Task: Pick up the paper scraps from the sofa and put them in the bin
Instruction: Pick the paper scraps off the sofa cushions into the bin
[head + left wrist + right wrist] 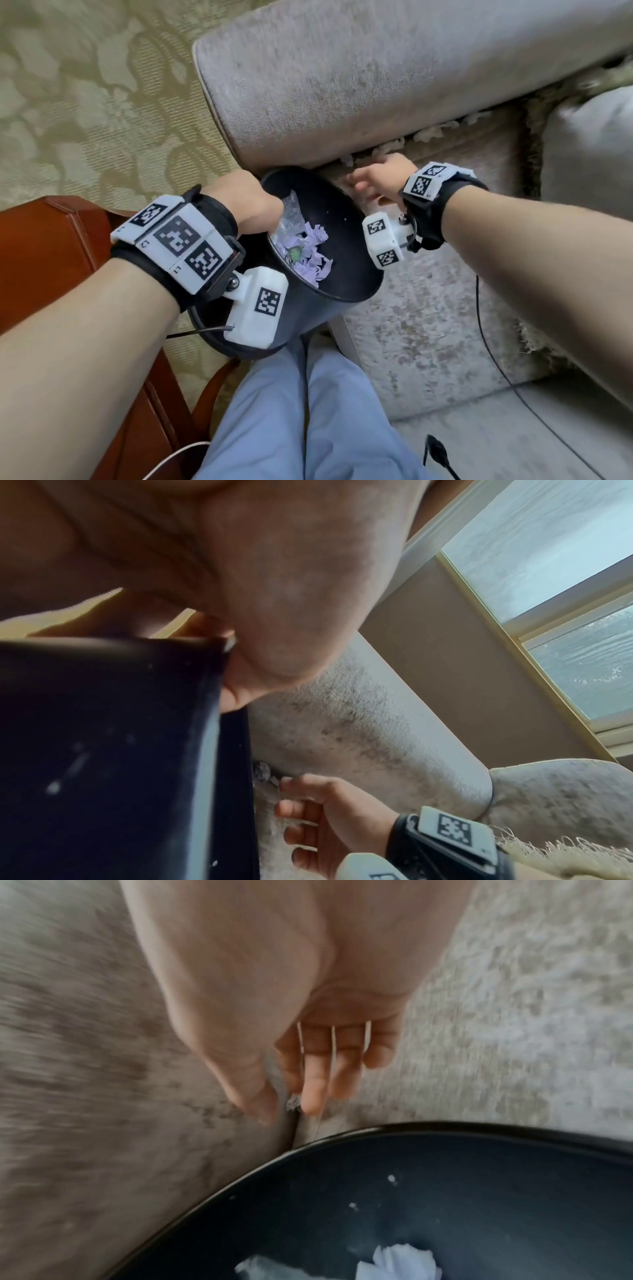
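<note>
Left hand (251,202): we grip the black bin (329,281) by its rim.
Right hand (380,176): fingers loosely spread, reaching a paper scrap (293,1104) in the sofa (428,325) crease.

To my left stands a reddish-brown wooden side table (51,260) on a pale green carpet with a leaf pattern (85,85), and a thin white cable (171,459) curls near its foot. My light blue trousers (308,411) fill the lower middle of the head view, with a black cable (493,359) trailing to a black plug (436,452) just beside them on the right. From the left wrist view I see a window with a cream frame (548,593) above a beige wall (455,669).
</note>
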Available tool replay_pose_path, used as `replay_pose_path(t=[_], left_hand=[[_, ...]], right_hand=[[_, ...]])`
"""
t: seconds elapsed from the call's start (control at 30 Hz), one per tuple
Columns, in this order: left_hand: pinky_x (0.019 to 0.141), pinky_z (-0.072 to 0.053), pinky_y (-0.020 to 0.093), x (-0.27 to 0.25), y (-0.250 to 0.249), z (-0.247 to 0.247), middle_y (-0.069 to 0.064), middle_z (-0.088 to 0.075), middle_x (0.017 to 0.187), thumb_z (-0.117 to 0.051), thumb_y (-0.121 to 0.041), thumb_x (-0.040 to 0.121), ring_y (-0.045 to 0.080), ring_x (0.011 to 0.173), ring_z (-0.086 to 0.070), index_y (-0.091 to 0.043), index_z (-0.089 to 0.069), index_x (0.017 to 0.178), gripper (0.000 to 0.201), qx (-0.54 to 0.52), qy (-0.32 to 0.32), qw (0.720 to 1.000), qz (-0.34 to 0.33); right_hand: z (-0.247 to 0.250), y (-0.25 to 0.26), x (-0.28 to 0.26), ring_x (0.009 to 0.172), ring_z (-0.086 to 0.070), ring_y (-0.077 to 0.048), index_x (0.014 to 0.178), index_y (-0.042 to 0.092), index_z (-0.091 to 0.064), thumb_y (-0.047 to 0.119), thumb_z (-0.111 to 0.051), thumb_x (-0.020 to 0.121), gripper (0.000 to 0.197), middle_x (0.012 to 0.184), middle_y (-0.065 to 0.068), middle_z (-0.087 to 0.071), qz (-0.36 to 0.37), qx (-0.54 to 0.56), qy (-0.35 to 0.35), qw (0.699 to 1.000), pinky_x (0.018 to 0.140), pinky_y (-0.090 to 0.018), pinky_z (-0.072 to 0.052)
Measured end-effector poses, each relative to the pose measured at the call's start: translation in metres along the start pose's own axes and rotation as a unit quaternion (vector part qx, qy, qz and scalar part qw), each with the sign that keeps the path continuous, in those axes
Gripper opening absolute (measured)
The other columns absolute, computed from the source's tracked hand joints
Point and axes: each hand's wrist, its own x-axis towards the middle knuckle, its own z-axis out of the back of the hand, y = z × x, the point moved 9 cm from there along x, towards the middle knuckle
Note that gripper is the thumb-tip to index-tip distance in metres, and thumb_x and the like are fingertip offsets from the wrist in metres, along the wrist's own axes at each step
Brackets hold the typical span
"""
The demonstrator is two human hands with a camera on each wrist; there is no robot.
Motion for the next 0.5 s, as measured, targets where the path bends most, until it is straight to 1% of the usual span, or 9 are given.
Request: replay_pose_path(t=[0.03,0.1,0.17,0.23,0.27,0.33,0.37,0.43,0.5], left_hand=[[0.077,-0.061,0.057,0.002,0.001,0.001,0.027,-0.065,0.084,-0.063,0.000,0.067,0.046,0.087,-0.070,0.008,-0.064,0.080,0.015,-0.001,-0.004,1.000,0.002],[0.079,-0.061,0.055,0.004,0.002,0.004,0.028,-0.066,0.095,-0.060,-0.001,0.070,0.046,0.091,-0.069,0.007,-0.062,0.084,0.016,0.000,-0.022,1.000,-0.005],[0.083,-0.060,0.052,0.004,0.003,0.005,0.025,-0.065,0.095,-0.057,-0.005,0.075,0.045,0.095,-0.069,0.001,-0.056,0.078,0.006,0.001,-0.029,0.999,-0.015],[0.086,-0.059,0.050,0.007,0.005,0.003,0.021,-0.062,0.091,-0.055,-0.007,0.079,0.045,0.095,-0.069,0.000,-0.056,0.078,0.007,0.000,-0.025,1.000,-0.012],[0.085,-0.060,0.049,0.009,0.007,0.002,0.020,-0.064,0.092,-0.056,-0.009,0.078,0.044,0.094,-0.069,0.002,-0.059,0.085,0.012,-0.001,-0.020,1.000,-0.009],[0.080,-0.062,0.049,0.015,0.010,0.001,0.022,-0.068,0.099,-0.058,-0.010,0.072,0.042,0.091,-0.070,0.002,-0.067,0.099,0.031,-0.009,-0.010,1.000,-0.004],[0.078,-0.062,0.049,0.017,0.011,0.001,0.023,-0.069,0.099,-0.058,-0.011,0.069,0.042,0.090,-0.071,0.001,-0.069,0.102,0.037,-0.015,-0.004,1.000,-0.002],[0.077,-0.063,0.049,0.016,0.010,0.001,0.022,-0.068,0.097,-0.057,-0.016,0.060,0.041,0.089,-0.071,-0.003,-0.070,0.103,0.046,-0.022,-0.002,1.000,-0.003],[0.077,-0.063,0.049,0.014,0.008,0.003,0.022,-0.069,0.100,-0.054,-0.020,0.053,0.041,0.091,-0.071,-0.005,-0.071,0.104,0.055,-0.024,-0.009,1.000,-0.010]], right_hand=[[0.009,-0.002,0.007,0.057,-0.061,-0.015,0.085,0.011,-0.071,0.027,-0.074,0.076,0.018,0.078,-0.002,-0.071,0.001,-0.024,-0.037,0.999,0.054,-0.025,-0.050],[0.014,0.001,0.024,0.063,-0.070,-0.016,0.085,0.007,-0.072,0.032,-0.074,0.069,0.030,0.081,-0.004,-0.074,0.012,-0.085,-0.066,0.994,0.064,-0.030,-0.061],[0.005,0.010,0.029,0.067,-0.073,-0.013,0.090,0.007,-0.069,0.038,-0.072,0.075,0.034,0.088,-0.005,-0.073,0.034,-0.120,-0.036,0.992,0.069,-0.031,-0.062],[-0.007,0.014,0.035,0.090,-0.072,-0.024,0.103,0.013,-0.069,0.051,-0.063,0.081,0.044,0.105,-0.005,-0.072,0.043,-0.217,-0.018,0.975,0.085,-0.041,-0.059],[-0.010,0.019,0.036,0.106,-0.066,-0.029,0.113,0.019,-0.065,0.055,-0.058,0.083,0.047,0.118,-0.004,-0.067,0.048,-0.305,-0.023,0.951,0.095,-0.046,-0.053],[-0.021,0.023,0.045,0.132,-0.045,-0.037,0.139,0.029,-0.047,0.047,-0.050,0.093,0.050,0.146,-0.007,-0.047,0.083,-0.479,-0.009,0.874,0.108,-0.053,-0.039],[-0.026,0.027,0.045,0.139,-0.036,-0.038,0.147,0.027,-0.037,0.039,-0.047,0.097,0.052,0.154,-0.007,-0.036,0.107,-0.529,-0.003,0.842,0.112,-0.055,-0.033],[-0.029,0.033,0.050,0.143,-0.031,-0.034,0.151,0.022,-0.030,0.027,-0.044,0.101,0.053,0.158,-0.008,-0.029,0.129,-0.544,0.007,0.829,0.115,-0.053,-0.029],[-0.026,0.033,0.046,0.141,-0.035,-0.032,0.150,0.017,-0.034,0.019,-0.042,0.102,0.049,0.156,-0.009,-0.035,0.096,-0.553,0.025,0.827,0.116,-0.048,-0.030]])
